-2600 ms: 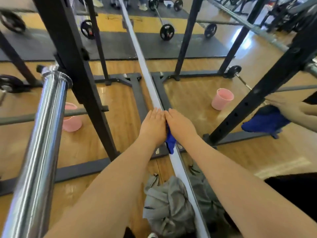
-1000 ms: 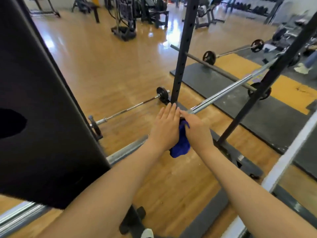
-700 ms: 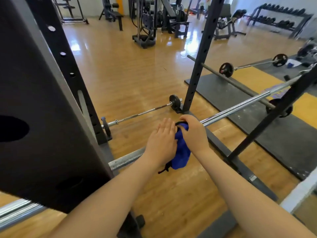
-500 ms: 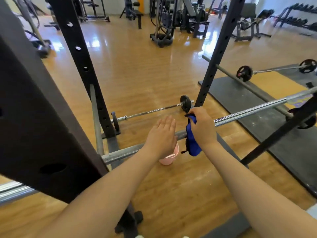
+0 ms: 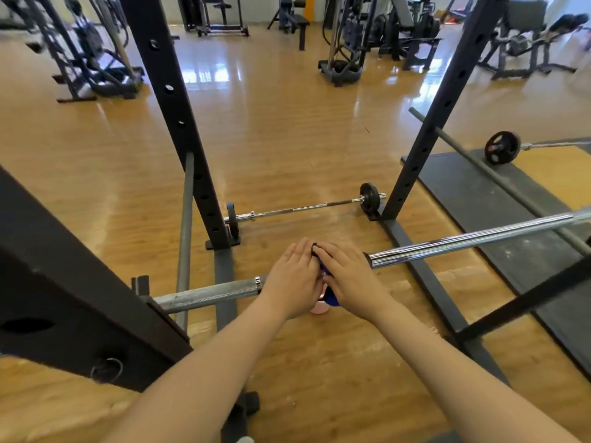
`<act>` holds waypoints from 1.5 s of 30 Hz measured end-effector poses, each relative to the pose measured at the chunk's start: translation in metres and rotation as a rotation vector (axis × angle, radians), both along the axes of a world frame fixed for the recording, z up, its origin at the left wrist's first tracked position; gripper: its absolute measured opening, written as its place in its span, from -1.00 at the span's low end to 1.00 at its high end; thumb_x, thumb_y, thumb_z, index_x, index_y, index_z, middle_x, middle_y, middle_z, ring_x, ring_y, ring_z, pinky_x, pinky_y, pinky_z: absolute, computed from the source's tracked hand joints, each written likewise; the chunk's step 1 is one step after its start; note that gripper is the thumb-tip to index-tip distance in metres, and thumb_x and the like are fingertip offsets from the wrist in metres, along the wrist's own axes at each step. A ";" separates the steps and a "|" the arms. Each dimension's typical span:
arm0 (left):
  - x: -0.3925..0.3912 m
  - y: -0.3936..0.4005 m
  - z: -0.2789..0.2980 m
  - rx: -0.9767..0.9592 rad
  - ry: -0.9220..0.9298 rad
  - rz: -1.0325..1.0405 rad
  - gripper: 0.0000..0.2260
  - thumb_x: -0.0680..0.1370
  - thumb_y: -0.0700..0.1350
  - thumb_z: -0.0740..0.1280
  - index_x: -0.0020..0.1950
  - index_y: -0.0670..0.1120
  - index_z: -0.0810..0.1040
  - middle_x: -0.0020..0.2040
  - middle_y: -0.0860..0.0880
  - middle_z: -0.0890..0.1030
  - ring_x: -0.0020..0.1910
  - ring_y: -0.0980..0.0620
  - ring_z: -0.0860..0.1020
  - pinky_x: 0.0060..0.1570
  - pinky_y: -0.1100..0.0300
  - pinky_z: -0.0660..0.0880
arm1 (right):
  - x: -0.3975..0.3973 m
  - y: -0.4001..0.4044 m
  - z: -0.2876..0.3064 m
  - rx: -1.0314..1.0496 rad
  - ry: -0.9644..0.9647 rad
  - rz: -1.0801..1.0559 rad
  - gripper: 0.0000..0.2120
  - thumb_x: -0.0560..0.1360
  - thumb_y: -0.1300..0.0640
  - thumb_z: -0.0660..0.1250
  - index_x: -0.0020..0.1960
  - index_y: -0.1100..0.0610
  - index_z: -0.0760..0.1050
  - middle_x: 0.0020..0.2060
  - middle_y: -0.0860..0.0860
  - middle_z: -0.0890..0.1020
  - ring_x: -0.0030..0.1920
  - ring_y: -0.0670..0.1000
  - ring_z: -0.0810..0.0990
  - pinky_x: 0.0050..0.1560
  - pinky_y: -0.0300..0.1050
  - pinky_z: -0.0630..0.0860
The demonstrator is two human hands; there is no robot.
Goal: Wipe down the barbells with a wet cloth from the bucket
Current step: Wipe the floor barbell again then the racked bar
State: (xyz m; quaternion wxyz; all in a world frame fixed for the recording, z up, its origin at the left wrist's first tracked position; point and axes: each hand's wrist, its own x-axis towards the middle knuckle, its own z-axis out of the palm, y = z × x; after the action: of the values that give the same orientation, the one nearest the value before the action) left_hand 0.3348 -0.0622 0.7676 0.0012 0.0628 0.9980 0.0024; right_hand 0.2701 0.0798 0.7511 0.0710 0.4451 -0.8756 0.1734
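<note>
Bright daylight, glare on floor [image 5: 204, 71], edges warped.

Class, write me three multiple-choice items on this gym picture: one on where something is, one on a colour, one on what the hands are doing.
1. Where does the small loaded barbell lie?
A. On the wooden floor between the black rack uprights
B. On the rack hooks
C. On a bench

2. What colour is the cloth?
A. White
B. Blue
C. Green

3. What are the hands doing?
A. Hanging idle
B. Lifting a plate
C. Pressing the cloth round the racked chrome barbell

Answers: 1 A, the small loaded barbell rests on the floor. 2 B, the blue cloth shows between the hands. 3 C, the left hand and right hand cover the racked chrome barbell.
</note>
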 end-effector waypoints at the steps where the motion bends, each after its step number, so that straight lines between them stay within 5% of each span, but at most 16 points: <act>1: 0.003 -0.002 0.001 -0.003 0.011 0.011 -0.45 0.64 0.06 -0.07 0.55 -0.19 -0.02 0.56 -0.15 0.00 0.54 -0.07 -0.09 0.47 0.10 -0.20 | -0.002 0.006 -0.003 0.053 0.039 0.037 -0.50 0.47 0.12 0.23 0.40 0.20 0.35 0.35 0.08 0.43 0.36 0.05 0.28 0.39 0.01 0.19; 5: 0.025 -0.033 0.000 -0.072 0.003 0.061 -0.42 0.65 0.12 -0.04 0.55 -0.16 -0.11 0.56 -0.11 -0.08 0.54 -0.06 -0.12 0.45 0.09 -0.25 | -0.009 0.012 -0.002 0.080 0.029 0.100 -0.31 0.28 0.34 0.51 0.37 0.17 0.40 0.30 0.08 0.48 0.28 0.05 0.37 0.27 0.08 0.43; 9: 0.055 -0.080 0.000 -0.130 0.033 0.123 -0.37 0.50 0.19 0.12 0.38 -0.24 0.41 0.36 -0.19 0.45 0.37 -0.14 0.39 0.33 -0.07 0.29 | 0.000 0.001 -0.008 -0.039 -0.002 0.124 -0.36 0.21 0.40 0.55 0.27 0.23 0.49 0.18 0.09 0.57 0.20 0.03 0.42 0.21 0.01 0.43; 11: 0.068 -0.093 0.001 -0.154 0.048 0.192 -0.32 0.39 0.16 0.39 0.36 -0.25 0.43 0.32 -0.19 0.49 0.33 -0.15 0.45 0.28 -0.07 0.36 | 0.012 -0.017 -0.011 -0.047 0.005 0.178 -0.34 0.19 0.44 0.54 0.26 0.23 0.49 0.18 0.09 0.58 0.19 0.06 0.47 0.20 0.01 0.45; 13: 0.077 -0.095 -0.002 -0.134 0.005 0.299 -0.22 0.44 0.07 0.42 0.50 -0.23 0.14 0.49 -0.15 0.24 0.48 -0.13 0.21 0.43 0.00 0.13 | 0.024 -0.039 -0.007 -0.073 0.019 0.235 -0.37 0.23 0.44 0.52 0.27 0.21 0.49 0.18 0.06 0.58 0.17 0.05 0.49 0.19 -0.04 0.46; 15: 0.081 -0.095 -0.006 -0.141 -0.009 0.427 -0.32 0.60 -0.05 0.23 0.55 -0.17 -0.12 0.56 -0.11 -0.05 0.54 -0.10 -0.08 0.47 0.04 -0.15 | 0.031 -0.051 -0.004 -0.113 0.039 0.242 -0.44 0.31 0.33 0.50 0.28 0.21 0.47 0.18 0.06 0.58 0.16 0.06 0.53 0.19 -0.01 0.48; 18: 0.085 -0.098 -0.011 -0.158 0.017 0.527 -0.37 0.61 -0.17 0.19 0.56 -0.14 -0.13 0.57 -0.11 -0.09 0.54 -0.09 -0.13 0.47 0.07 -0.20 | 0.027 -0.037 -0.006 -0.031 0.057 0.253 -0.35 0.31 0.22 0.54 0.35 0.17 0.41 0.26 0.05 0.52 0.25 0.07 0.50 0.28 0.04 0.42; 22: 0.079 -0.091 -0.009 -0.209 0.009 0.508 -0.36 0.61 -0.15 0.19 0.56 -0.14 -0.13 0.57 -0.11 -0.09 0.54 -0.08 -0.13 0.47 0.07 -0.20 | 0.003 0.004 -0.014 0.036 0.120 0.222 -0.15 0.05 0.36 0.62 0.32 0.19 0.46 0.26 0.09 0.52 0.22 0.09 0.50 0.25 -0.01 0.34; 24: 0.070 -0.079 -0.006 -0.213 0.028 0.426 -0.38 0.63 -0.13 0.16 0.56 -0.14 -0.16 0.57 -0.10 -0.11 0.54 -0.07 -0.14 0.44 0.09 -0.27 | -0.005 0.021 -0.017 -0.058 0.081 0.191 -0.23 0.07 0.37 0.61 0.26 0.25 0.50 0.22 0.14 0.55 0.20 0.09 0.47 0.22 0.05 0.40; 27: 0.051 -0.068 -0.001 -0.216 0.028 0.275 -0.37 0.63 -0.15 0.16 0.55 -0.13 -0.18 0.56 -0.10 -0.13 0.54 -0.06 -0.16 0.42 0.10 -0.29 | -0.010 0.029 -0.014 -0.271 0.093 0.149 -0.66 0.38 0.29 0.37 0.16 0.28 0.56 0.13 0.18 0.59 0.15 0.08 0.46 0.16 0.00 0.50; 30: 0.041 -0.070 0.001 -0.256 -0.048 0.213 -0.35 0.62 -0.14 0.16 0.55 -0.14 -0.20 0.56 -0.10 -0.15 0.53 -0.05 -0.19 0.43 0.11 -0.28 | -0.018 0.025 -0.006 -0.391 0.095 0.107 -0.73 0.40 0.31 0.29 0.08 0.31 0.60 0.08 0.22 0.60 0.14 0.07 0.44 0.24 -0.16 0.36; 33: 0.040 -0.075 -0.004 -0.248 -0.055 0.179 -0.32 0.57 -0.09 0.25 0.55 -0.17 -0.08 0.56 -0.13 -0.05 0.54 -0.07 -0.10 0.42 0.12 -0.25 | -0.017 0.023 -0.009 -0.215 0.030 0.149 -0.54 0.36 0.33 0.38 0.27 0.24 0.49 0.21 0.13 0.55 0.24 0.06 0.43 0.25 0.03 0.45; 37: 0.042 -0.076 -0.007 -0.285 0.068 0.135 -0.24 0.19 -0.13 0.59 0.33 -0.27 0.45 0.31 -0.22 0.49 0.32 -0.16 0.45 0.29 -0.05 0.28 | -0.017 0.035 -0.012 0.061 0.151 0.191 -0.21 0.17 0.35 0.54 0.37 0.24 0.38 0.33 0.15 0.45 0.34 0.09 0.26 0.30 0.09 0.28; 40: 0.044 -0.075 -0.009 -0.271 0.104 0.135 -0.24 0.15 -0.12 0.62 0.29 -0.29 0.49 0.28 -0.23 0.51 0.29 -0.18 0.48 0.25 -0.09 0.36 | -0.019 0.038 -0.011 0.019 0.078 0.139 -0.18 0.15 0.47 0.50 0.38 0.25 0.36 0.34 0.16 0.44 0.37 0.06 0.25 0.29 0.10 0.24; 45: 0.048 -0.070 -0.012 -0.240 0.124 0.225 -0.25 0.17 -0.14 0.61 0.32 -0.28 0.47 0.29 -0.23 0.51 0.30 -0.19 0.47 0.27 -0.13 0.35 | -0.005 0.029 -0.015 -0.291 -0.160 -0.138 -0.38 0.46 0.46 0.27 0.47 0.15 0.27 0.40 0.06 0.38 0.39 0.04 0.35 0.32 -0.08 0.35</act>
State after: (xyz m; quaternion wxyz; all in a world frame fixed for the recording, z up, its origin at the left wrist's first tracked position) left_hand 0.3826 -0.1325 0.7555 -0.0530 -0.0497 0.9900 -0.1207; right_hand 0.2655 0.1092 0.7356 0.0767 0.3538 -0.8726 0.3279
